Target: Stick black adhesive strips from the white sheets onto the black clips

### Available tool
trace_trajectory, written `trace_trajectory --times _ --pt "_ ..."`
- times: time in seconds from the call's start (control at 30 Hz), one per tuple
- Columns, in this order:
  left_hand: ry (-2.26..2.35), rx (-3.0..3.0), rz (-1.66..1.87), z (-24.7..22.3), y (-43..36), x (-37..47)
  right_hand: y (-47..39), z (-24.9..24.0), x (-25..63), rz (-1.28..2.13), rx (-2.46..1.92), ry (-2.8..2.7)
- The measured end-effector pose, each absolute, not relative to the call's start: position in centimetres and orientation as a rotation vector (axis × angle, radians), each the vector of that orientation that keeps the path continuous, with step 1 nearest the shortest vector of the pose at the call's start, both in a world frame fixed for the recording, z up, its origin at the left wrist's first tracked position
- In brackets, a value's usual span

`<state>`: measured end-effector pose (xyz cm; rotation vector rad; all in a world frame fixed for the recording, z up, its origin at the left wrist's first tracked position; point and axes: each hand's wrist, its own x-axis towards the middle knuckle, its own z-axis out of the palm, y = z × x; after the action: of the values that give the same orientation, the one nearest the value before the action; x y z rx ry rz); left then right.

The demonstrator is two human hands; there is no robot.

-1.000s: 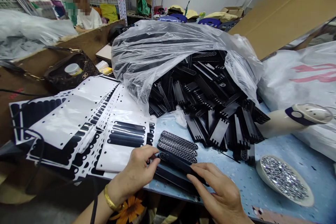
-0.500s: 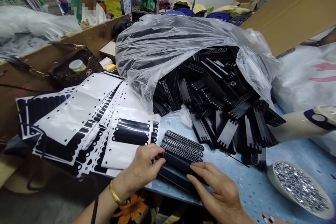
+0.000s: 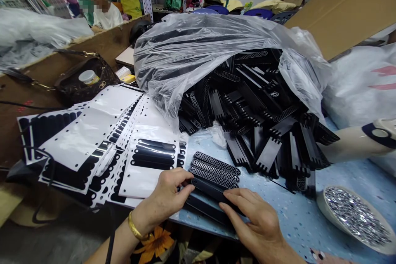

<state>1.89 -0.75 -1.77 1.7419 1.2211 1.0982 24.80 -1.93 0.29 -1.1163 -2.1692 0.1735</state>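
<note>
Near the table's front edge I hold a flat black strip (image 3: 208, 189) by both ends. My left hand (image 3: 173, 187), with a gold bangle at its wrist, pinches the strip's left end between thumb and forefinger. At the other end, the thumb and fingers of my right hand (image 3: 253, 218) are closed on it. Just behind lie several black strips with a white lattice pattern (image 3: 215, 169), side by side on the blue speckled table (image 3: 291, 214). Another plain black piece (image 3: 207, 210) is under and in front of the held strip, partly hidden by my right hand.
A clear plastic bag (image 3: 192, 41) spills slotted black parts (image 3: 244, 107) across the table's back. White sheets with black strips (image 3: 148, 173) fan out at left, beside a brown handbag (image 3: 93, 74). A bowl of metal rings (image 3: 355, 218) stands right. Another person (image 3: 105, 16) sits behind a cardboard wall.
Both hands keep their hold on the black strip with almost no movement. The whole view has shifted very slightly.
</note>
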Motion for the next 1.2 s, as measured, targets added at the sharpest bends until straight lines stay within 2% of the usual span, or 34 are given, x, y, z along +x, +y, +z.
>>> trace_trajectory --times 1.2 --pt "1.228 1.759 1.096 -1.81 -0.62 1.76 -1.95 0.22 24.76 0.170 -1.140 -2.168"
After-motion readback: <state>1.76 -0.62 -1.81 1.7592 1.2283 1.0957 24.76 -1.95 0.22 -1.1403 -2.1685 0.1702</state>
